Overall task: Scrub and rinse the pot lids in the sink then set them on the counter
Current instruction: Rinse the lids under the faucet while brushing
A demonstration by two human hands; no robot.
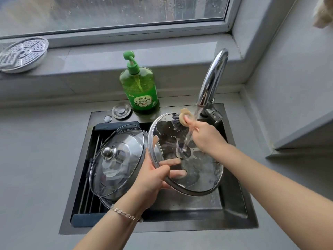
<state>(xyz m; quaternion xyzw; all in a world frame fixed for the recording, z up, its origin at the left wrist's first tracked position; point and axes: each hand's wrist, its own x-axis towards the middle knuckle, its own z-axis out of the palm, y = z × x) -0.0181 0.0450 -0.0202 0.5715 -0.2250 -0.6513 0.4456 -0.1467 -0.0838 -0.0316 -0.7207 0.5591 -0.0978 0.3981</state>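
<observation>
While water streams from the faucet (214, 74) onto its middle, the glass lid (201, 170) stands tilted over the sink (234, 204), wet and soapy. The left hand (155, 175) clamps its lower-left rim, thumb on the near side and fingers showing through the glass. The right hand (205, 136) is curled round the tan handle of a scrub brush (184, 117) — its bristles press the lid's upper edge. A second lid (117, 159) with a steel knob rests on the rack (90, 195) at the sink's left, just beside the first. A green soap bottle (140, 89) stands behind the basin.

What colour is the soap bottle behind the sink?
The soap bottle is green, seen in the head view.
</observation>
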